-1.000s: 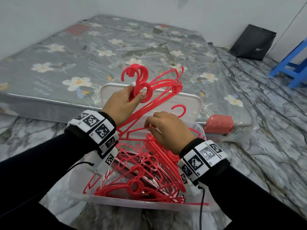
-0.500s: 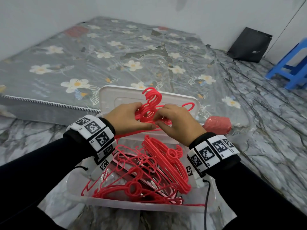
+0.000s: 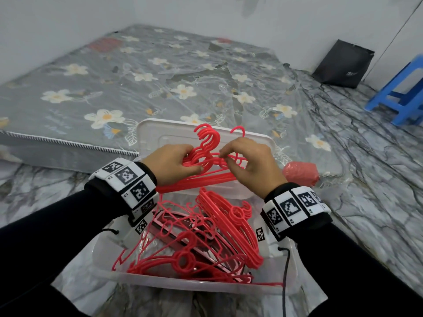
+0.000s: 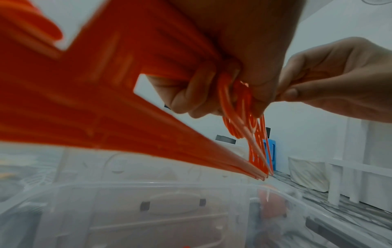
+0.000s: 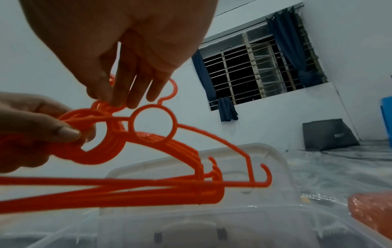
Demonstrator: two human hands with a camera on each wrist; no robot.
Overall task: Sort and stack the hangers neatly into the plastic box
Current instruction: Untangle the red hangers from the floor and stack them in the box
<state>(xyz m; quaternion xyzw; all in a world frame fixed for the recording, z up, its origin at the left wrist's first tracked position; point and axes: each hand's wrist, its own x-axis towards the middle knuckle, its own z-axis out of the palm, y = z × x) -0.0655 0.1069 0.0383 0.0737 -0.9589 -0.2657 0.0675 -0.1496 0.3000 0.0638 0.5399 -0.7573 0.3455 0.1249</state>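
Both hands (image 3: 174, 162) (image 3: 249, 163) on one red hanger bundle (image 3: 207, 156) above plastic box (image 3: 196, 286)

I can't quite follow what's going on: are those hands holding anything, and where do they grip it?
Left hand grips a bundle of red hangers at the necks, below the hooks. Right hand pinches one hanger's neck beside it.

Red hangers (image 3: 207, 154) bunched above clear plastic box (image 3: 160, 281); more piled inside.

Marble floor (image 3: 377, 170), floral mattress (image 3: 142, 83) — white walls, blue stool (image 3: 398, 97), barred window (image 5: 254, 70)
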